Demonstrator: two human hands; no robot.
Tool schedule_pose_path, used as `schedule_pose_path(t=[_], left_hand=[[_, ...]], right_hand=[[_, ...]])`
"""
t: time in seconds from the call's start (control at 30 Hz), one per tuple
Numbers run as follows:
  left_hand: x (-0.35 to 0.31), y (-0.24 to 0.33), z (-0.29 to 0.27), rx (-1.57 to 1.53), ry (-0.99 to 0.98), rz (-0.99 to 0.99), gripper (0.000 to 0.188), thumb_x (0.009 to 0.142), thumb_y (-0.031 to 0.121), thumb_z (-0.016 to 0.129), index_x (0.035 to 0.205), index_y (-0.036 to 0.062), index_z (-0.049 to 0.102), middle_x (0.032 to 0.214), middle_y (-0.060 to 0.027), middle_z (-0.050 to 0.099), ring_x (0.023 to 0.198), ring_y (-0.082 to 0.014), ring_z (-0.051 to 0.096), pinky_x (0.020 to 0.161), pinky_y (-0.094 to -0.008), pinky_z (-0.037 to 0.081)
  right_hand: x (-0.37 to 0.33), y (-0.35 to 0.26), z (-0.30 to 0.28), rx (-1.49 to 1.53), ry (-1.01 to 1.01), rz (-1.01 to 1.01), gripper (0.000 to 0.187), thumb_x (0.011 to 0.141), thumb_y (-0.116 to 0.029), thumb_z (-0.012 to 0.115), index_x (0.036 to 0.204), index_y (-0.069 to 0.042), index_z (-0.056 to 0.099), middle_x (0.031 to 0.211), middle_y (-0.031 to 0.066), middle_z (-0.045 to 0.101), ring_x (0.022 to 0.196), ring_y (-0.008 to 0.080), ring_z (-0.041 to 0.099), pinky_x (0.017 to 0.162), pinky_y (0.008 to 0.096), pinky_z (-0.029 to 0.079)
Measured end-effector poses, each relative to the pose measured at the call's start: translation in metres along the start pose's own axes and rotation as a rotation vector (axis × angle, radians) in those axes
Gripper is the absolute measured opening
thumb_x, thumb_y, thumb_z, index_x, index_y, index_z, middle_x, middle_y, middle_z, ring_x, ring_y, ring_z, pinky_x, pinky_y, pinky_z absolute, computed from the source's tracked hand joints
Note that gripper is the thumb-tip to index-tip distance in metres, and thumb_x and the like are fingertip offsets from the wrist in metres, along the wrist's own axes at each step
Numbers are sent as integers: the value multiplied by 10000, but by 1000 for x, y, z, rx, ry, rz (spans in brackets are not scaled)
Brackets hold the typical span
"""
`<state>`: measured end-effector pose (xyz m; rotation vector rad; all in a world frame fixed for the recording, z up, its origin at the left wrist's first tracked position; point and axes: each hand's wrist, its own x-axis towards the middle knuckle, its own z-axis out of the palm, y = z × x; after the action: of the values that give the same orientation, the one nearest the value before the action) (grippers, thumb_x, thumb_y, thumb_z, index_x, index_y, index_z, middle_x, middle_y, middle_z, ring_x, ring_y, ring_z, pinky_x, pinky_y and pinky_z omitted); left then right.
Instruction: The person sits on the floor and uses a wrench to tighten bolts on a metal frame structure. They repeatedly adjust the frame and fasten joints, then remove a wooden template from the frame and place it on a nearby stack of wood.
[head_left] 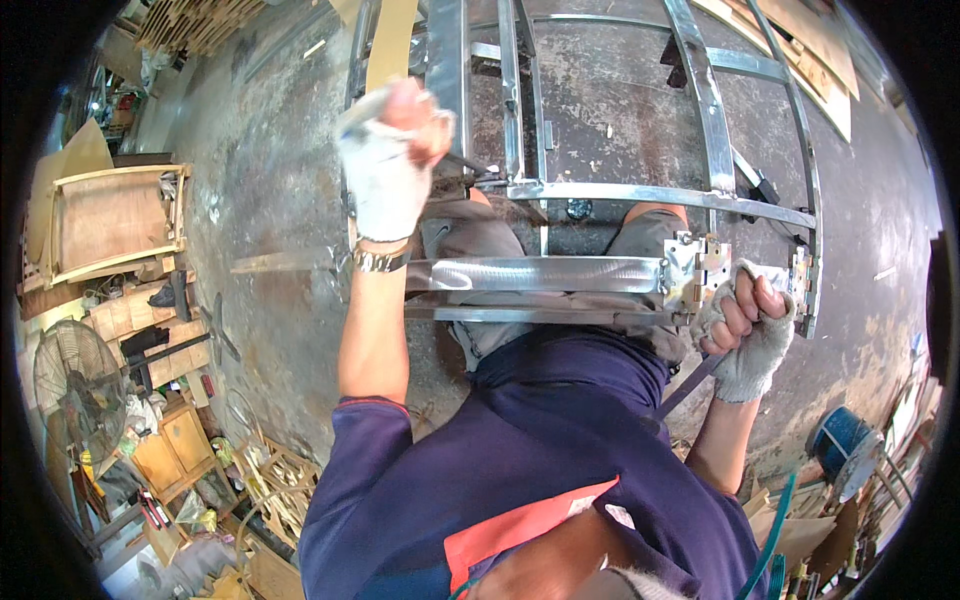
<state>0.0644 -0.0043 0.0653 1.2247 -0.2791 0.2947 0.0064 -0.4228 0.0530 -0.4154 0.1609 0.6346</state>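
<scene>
My left hand (390,175), in a pale fingerless glove, is raised at the far left of the metal frame (640,193). Its fingers are curled and blurred by motion; what they hold, if anything, does not show. A tan strip (392,40) runs up behind it to the upper edge. My right hand (748,330), gloved the same way, is closed around a dark narrow strip (690,386) trailing down toward my shirt. A shiny brushed metal bar (540,274) lies across above my lap, between the hands. Metal hinge plates (697,270) sit at its right end, beside my right hand.
The frame's metal tubes extend ahead and to the right. At the left are a wooden panel (115,225), a standing fan (78,385) and scattered wood pieces (175,450). A blue drum-shaped item (838,440) and a green cord (778,530) are at lower right.
</scene>
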Motion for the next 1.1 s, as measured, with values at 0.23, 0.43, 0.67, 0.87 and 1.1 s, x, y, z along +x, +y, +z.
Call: schedule_pose_path(t=[0.23, 0.43, 0.67, 0.87, 1.1], left_hand=[[21, -11, 24, 378, 371, 124, 515, 1112, 302, 563, 684, 142, 326, 551, 37, 285, 454, -107, 243, 480, -314, 280], [9, 13, 1, 88, 244, 35, 504, 1098, 287, 595, 671, 155, 362, 567, 51, 294, 466, -99, 251, 489, -311, 311], [-19, 4, 35, 80, 331, 126, 365, 1024, 220, 732, 732, 91, 556, 608, 8, 498, 483, -91, 468, 481, -281, 391], [27, 14, 15, 175, 247, 59, 518, 1073, 298, 659, 651, 108, 426, 590, 26, 320, 526, -134, 396, 609, -365, 446], [22, 10, 17, 36, 296, 43, 415, 1053, 327, 685, 748, 106, 510, 661, 6, 422, 609, -164, 491, 711, -385, 496]], right_hand=[[-14, 35, 3, -71, 76, 88, 398, 1029, -368, 664, 800, -138, 435, 563, -49, 331, 433, 77, 310, 396, 280, 257], [-16, 78, 27, -345, 213, 289, 264, 984, -306, 729, 984, -109, 553, 678, -41, 446, 514, 87, 432, 464, 269, 351], [-26, 106, 40, -1153, -31, 658, 300, 1045, -108, 574, 1338, -46, 590, 821, -18, 576, 705, 72, 541, 641, 270, 458], [-2, 120, 58, -811, 119, 53, 372, 1138, -347, 521, 1275, -2, 536, 726, 10, 527, 605, 129, 576, 611, 314, 501], [80, 149, 67, -642, 241, -380, 329, 1129, -356, 520, 1081, -35, 573, 718, 67, 603, 586, 206, 645, 550, 343, 549]])
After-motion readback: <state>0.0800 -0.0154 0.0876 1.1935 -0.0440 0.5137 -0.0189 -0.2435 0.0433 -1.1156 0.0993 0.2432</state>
